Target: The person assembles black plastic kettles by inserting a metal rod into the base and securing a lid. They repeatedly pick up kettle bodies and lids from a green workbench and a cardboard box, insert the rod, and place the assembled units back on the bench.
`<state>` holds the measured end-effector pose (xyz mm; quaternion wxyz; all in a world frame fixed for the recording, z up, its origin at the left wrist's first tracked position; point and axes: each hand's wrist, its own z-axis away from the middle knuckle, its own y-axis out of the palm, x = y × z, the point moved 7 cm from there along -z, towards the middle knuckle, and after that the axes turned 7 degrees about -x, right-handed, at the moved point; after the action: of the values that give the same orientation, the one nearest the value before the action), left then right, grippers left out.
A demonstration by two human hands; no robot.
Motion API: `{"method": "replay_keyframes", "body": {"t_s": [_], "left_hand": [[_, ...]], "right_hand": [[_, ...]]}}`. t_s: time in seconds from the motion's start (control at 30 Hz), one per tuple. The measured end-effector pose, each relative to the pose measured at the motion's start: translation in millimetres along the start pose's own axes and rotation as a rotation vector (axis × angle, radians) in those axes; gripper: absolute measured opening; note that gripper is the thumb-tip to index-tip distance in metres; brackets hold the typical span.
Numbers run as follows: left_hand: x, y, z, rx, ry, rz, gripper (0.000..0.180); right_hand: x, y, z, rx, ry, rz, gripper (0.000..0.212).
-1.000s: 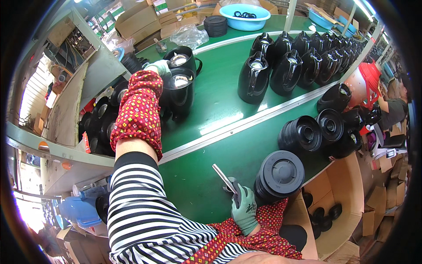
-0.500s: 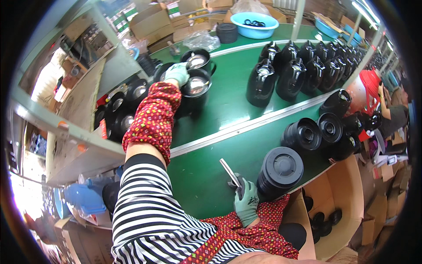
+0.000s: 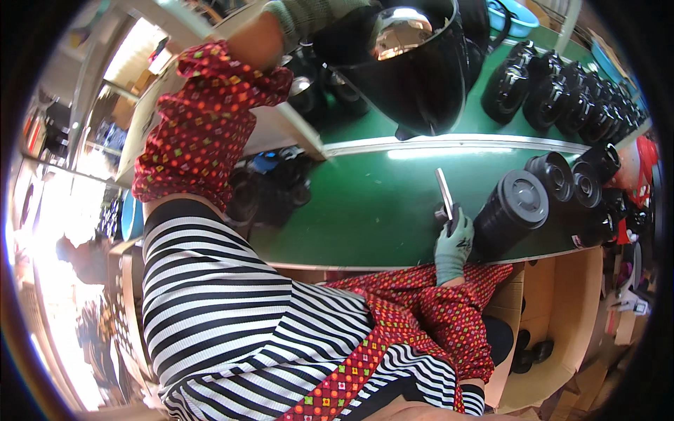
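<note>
My left hand (image 3: 309,17), in a grey-green knit glove, grips the rim of a large glossy black jug body (image 3: 414,84). The jug is held up tilted over the far part of the bench, close to the view, with a shiny metal surface showing inside its open end. My fingers are partly cut off by the top edge. My gloved right hand (image 3: 455,242) rests on the green bench, closed around a slim silver bar-shaped tool (image 3: 444,191) that points away from me. Right beside it stands a stack of black round lids (image 3: 516,210).
Rows of finished-looking black jugs (image 3: 509,84) stand at the back right. More round black parts (image 3: 551,175) lie at the right. A metal rail (image 3: 449,142) crosses the green bench (image 3: 365,210). A cardboard box (image 3: 562,316) with black pieces sits below right.
My left hand has lifted a black jug from the group at the back left and brought it up closer. My right hand stays by the lid stack with the tool; the view has shifted.
</note>
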<state>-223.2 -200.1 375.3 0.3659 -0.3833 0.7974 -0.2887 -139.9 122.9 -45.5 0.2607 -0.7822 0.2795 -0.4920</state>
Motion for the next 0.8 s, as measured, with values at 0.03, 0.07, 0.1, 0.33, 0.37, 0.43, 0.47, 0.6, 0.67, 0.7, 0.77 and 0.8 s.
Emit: {"method": "replay_keyframes", "body": {"t_s": [0.03, 0.07, 0.1, 0.33, 0.37, 0.43, 0.47, 0.6, 0.67, 0.7, 0.77, 0.8], "left_hand": [[-21.9, -10.1, 21.6, 0.028, 0.011, -0.035, 0.033], [-46.7, -19.0, 45.8, 0.058, 0.019, -0.072, 0.032], [-75.4, -27.8, 72.1, 0.086, 0.023, -0.118, 0.031], [-131.0, -8.3, 211.8, 0.127, -0.246, -0.313, 0.037], [-119.8, 8.8, 232.6, 0.144, -0.274, -0.289, 0.041], [-106.2, 33.6, 273.5, 0.209, -0.396, -0.308, 0.043], [-98.1, 43.4, 293.8, 0.232, -0.460, -0.342, 0.041], [-82.3, 65.4, 324.0, 0.289, -0.576, -0.352, 0.043], [-78.3, 68.6, 333.6, 0.276, -0.590, -0.404, 0.042], [-73.7, 72.8, 334.8, 0.273, -0.592, -0.412, 0.043], [-67.1, 81.8, 332.2, 0.295, -0.598, -0.423, 0.044], [-62.1, 86.1, 336.4, 0.315, -0.614, -0.430, 0.044]], "right_hand": [[-2.3, 2.8, -0.2, 0.033, 0.017, 0.047, 0.056], [-5.0, 6.4, 1.5, 0.079, 0.049, 0.092, 0.057], [-3.1, 11.3, 2.9, 0.126, 0.073, 0.129, 0.059], [-12.3, 23.8, 2.1, 0.161, 0.122, 0.191, 0.062], [-23.4, 21.4, -4.3, 0.075, 0.102, 0.209, 0.056], [-33.6, 32.5, -7.7, 0.123, 0.115, 0.050, 0.051], [-25.5, 33.2, -3.2, 0.131, 0.114, 0.032, 0.049], [-25.6, 31.7, -3.6, 0.173, 0.130, -0.060, 0.043], [-25.3, 35.9, -2.5, 0.214, 0.158, -0.092, 0.044], [-32.0, 41.0, -5.5, 0.212, 0.149, -0.132, 0.044], [-53.1, 49.1, -13.4, 0.191, 0.135, -0.207, 0.046], [-47.6, 43.1, -7.2, 0.128, 0.097, -0.179, 0.045]]}}
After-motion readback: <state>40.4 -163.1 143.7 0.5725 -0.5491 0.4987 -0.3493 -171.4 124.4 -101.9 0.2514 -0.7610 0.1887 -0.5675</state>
